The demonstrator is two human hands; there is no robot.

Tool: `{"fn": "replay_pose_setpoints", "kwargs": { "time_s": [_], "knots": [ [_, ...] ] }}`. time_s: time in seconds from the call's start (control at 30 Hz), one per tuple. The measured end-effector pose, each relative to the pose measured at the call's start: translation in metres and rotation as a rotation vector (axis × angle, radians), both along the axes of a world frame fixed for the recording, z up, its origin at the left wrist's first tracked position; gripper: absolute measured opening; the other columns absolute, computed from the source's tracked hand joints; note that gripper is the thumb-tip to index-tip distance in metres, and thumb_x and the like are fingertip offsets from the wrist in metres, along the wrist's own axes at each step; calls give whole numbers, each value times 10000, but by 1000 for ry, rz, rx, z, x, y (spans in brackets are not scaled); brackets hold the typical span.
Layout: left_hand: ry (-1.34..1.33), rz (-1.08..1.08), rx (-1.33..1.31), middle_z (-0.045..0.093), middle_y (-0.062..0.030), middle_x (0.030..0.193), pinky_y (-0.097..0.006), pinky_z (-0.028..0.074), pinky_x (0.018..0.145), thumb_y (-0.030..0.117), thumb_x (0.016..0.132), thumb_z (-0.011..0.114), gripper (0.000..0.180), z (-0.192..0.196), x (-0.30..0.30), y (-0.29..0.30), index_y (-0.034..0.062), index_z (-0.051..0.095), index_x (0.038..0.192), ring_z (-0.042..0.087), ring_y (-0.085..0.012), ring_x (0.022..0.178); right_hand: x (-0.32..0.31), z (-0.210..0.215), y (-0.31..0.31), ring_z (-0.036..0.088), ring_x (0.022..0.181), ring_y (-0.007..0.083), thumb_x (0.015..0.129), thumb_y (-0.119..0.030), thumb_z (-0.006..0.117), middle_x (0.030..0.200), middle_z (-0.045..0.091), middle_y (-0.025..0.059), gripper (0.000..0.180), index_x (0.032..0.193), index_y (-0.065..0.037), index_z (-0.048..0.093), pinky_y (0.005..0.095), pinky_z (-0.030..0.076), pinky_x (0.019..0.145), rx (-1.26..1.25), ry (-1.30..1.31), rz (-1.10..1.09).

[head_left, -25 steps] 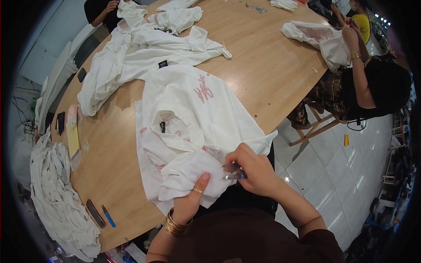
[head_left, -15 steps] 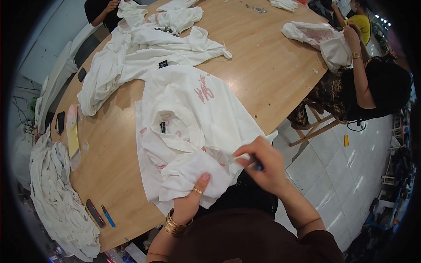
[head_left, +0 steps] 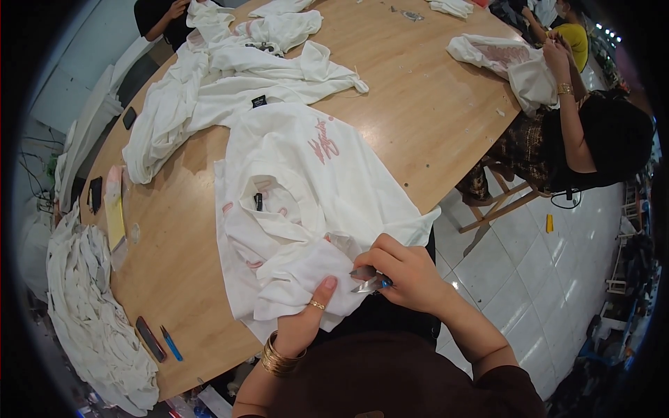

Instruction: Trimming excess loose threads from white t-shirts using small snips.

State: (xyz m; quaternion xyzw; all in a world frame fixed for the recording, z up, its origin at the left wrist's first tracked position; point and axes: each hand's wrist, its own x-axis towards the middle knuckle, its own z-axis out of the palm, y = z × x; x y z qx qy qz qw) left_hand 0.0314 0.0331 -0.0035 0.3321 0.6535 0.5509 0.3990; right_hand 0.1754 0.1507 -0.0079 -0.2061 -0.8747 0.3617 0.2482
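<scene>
A white shirt point(head_left: 362, 182) with pinkish-red lettering lies in front of me, its collar rumpled and its near end hanging over the table edge. My left hand point(head_left: 303, 320) grips a bunched part of it, thumb on top and the other fingers hidden under the cloth. Thread snips point(head_left: 371, 281) with bare metal blades and a bit of blue sit in my right hand point(head_left: 412, 273). Their blades are spread apart, pointing left at the bunched cloth close to my left thumb. Whether the tips touch the fabric I cannot tell.
More white shirts point(head_left: 216, 83) are heaped at the far side of the wooden table point(head_left: 411, 118). A white pile point(head_left: 94, 313) lies at the left, near blue tweezers point(head_left: 171, 343) and a dark red case point(head_left: 151, 339). One co-worker point(head_left: 585, 132) sits at right handling a white garment point(head_left: 498, 63).
My right hand has come lower and a little left, bringing the snips' blades into view beside the bunched cloth. The left hand has barely moved.
</scene>
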Motion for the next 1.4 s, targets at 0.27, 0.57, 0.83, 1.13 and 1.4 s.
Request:
{"fn": "replay_pose_setpoints", "kwargs": {
  "time_s": [0.27, 0.57, 0.83, 1.13, 1.4],
  "knots": [
    [-82, 55, 8, 584, -79, 980, -268, 421, 808, 82, 812, 602, 281, -1, -1, -3, -53, 534, 1048, 542, -157, 887, 8, -11, 12, 560, 613, 173, 643, 47, 612, 803, 528, 48, 300, 911, -42, 508, 256, 451, 549, -329, 136, -417],
    [-134, 50, -32, 584, -76, 978, -265, 419, 810, 86, 819, 595, 275, 2, 0, -2, -50, 534, 1050, 541, -153, 887, -2, 6, -3, 506, 570, 154, 615, 58, 634, 707, 489, 31, 275, 850, -73, 581, 236, 382, 494, -213, 54, -82],
    [37, -57, 11, 587, -86, 975, -268, 414, 810, 95, 826, 583, 270, 1, -2, -2, -54, 533, 1046, 538, -157, 897, -4, 8, -3, 573, 629, 192, 603, 89, 564, 728, 519, 49, 332, 898, -56, 522, 274, 450, 543, -111, -92, -25],
    [8, -33, -21, 567, -87, 1019, -274, 420, 820, 96, 804, 610, 346, -4, -4, -3, -36, 494, 1102, 532, -160, 919, 6, -2, 10, 495, 571, 167, 742, 2, 584, 752, 546, 72, 179, 905, -34, 520, 239, 409, 529, -405, 219, -517],
    [-54, -1, -16, 580, -87, 980, -266, 416, 805, 91, 824, 585, 289, 0, -2, -1, -52, 525, 1068, 534, -158, 894, 0, 4, -1, 500, 564, 150, 687, 29, 622, 695, 504, 30, 235, 891, -66, 555, 228, 393, 498, -223, 21, -26]
  ]
}}
